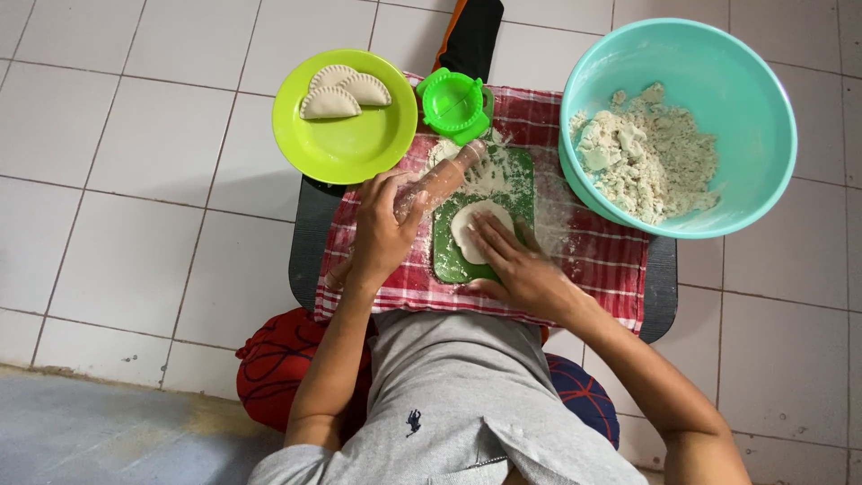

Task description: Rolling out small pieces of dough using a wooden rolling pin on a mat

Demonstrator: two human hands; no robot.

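1. On the green cutting board (449,256) at mid-cloth: flat round white dough disc (474,229).
2. Right hand (521,269) lies open, fingers flat on the disc.
3. Left hand (382,229) is closed around the floured wooden rolling pin (440,184).
4. Judgement: roll lightly from centre outward, turning the disc for even thickness.

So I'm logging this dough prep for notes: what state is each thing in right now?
Dough disc: flattened on the green board, right hand pressing it.
Rolling pin: in the left hand grip, floured.
Dumpling mould: open, empty.
Green plate: holds three folded dumplings.
Teal bowl: crumbly dough inside.
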